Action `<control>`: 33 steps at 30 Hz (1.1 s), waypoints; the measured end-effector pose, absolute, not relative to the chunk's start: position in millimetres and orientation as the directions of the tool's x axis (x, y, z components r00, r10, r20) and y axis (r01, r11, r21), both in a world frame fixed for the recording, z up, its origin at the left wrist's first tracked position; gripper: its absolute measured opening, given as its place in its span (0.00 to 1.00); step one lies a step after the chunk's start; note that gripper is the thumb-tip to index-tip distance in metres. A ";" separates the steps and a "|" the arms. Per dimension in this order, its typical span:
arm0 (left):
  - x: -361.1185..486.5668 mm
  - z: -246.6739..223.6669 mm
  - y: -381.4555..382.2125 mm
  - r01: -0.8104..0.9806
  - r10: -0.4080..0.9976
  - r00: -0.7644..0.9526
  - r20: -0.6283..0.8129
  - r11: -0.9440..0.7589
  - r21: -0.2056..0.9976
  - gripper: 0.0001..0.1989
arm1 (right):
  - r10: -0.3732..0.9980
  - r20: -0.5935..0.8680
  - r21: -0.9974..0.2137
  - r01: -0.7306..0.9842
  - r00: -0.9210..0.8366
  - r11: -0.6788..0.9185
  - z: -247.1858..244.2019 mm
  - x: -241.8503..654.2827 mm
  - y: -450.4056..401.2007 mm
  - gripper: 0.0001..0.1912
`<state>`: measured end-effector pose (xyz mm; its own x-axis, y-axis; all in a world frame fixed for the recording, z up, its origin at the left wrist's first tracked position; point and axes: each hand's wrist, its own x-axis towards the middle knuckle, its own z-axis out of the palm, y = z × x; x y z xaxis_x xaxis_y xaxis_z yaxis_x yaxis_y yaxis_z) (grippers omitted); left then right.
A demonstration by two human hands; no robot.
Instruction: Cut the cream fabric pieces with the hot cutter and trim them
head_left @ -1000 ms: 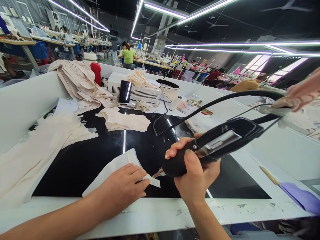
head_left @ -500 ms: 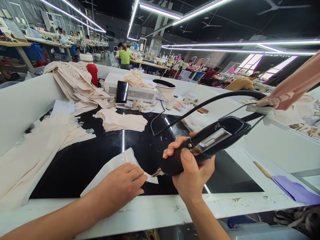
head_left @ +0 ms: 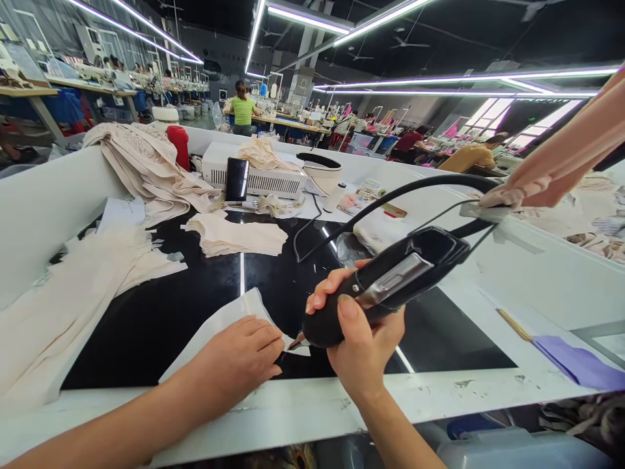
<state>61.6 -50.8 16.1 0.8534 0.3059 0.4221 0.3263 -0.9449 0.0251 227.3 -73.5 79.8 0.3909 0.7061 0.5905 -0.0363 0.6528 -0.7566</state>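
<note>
My left hand [head_left: 244,352] lies with its fingers stretched over a white fabric piece [head_left: 219,327], pressing it on the glossy black board [head_left: 146,339]. My right hand [head_left: 359,339] is wrapped round a black corded hand tool [head_left: 390,280] with a metal lever along its grip. Its pointed metal tip [head_left: 299,341] sits at the right end of the white piece, close beside my left fingertips. Whether the tip touches the fabric, I cannot tell. From the tool's rear, a black cable [head_left: 415,184] loops back, near a hanging pinkish cloth strip [head_left: 551,169].
Cream fabric pieces lie in a stack [head_left: 237,236] and in a large heap [head_left: 88,286] at left. Behind stand a phone [head_left: 237,179], a white vented box [head_left: 278,182] and a red spool [head_left: 179,146]. At right is a purple cloth [head_left: 581,361] on a stick. White side walls border the table.
The hand tool and my right hand have shifted left, and its tip is nearer my left fingertips at the white fabric piece. My left hand has barely moved.
</note>
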 end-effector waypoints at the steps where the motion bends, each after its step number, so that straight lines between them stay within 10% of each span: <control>1: 61.5 16.1 -50.7 0.324 0.306 0.852 0.426 -0.946 0.031 0.17 | 0.707 0.590 -0.760 -0.026 0.390 0.649 80.4 227.2 -73.5 0.15; 18: 59.3 16.2 -50.9 0.294 0.310 0.856 0.414 -0.950 0.104 0.13 | 0.681 0.590 -0.764 0.028 0.433 0.644 77.8 241.4 -81.7 0.15; 33: 31.8 31.7 -20.1 0.393 0.577 0.788 0.213 -0.739 0.548 0.12 | 0.641 0.607 -0.753 0.083 0.470 0.653 81.3 265.2 -49.1 0.14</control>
<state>31.8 -20.1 31.7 0.7882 0.5772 0.2133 0.3928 -0.7387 0.5477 265.2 -49.1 81.3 0.4699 0.6407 0.6073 0.0829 0.6529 -0.7529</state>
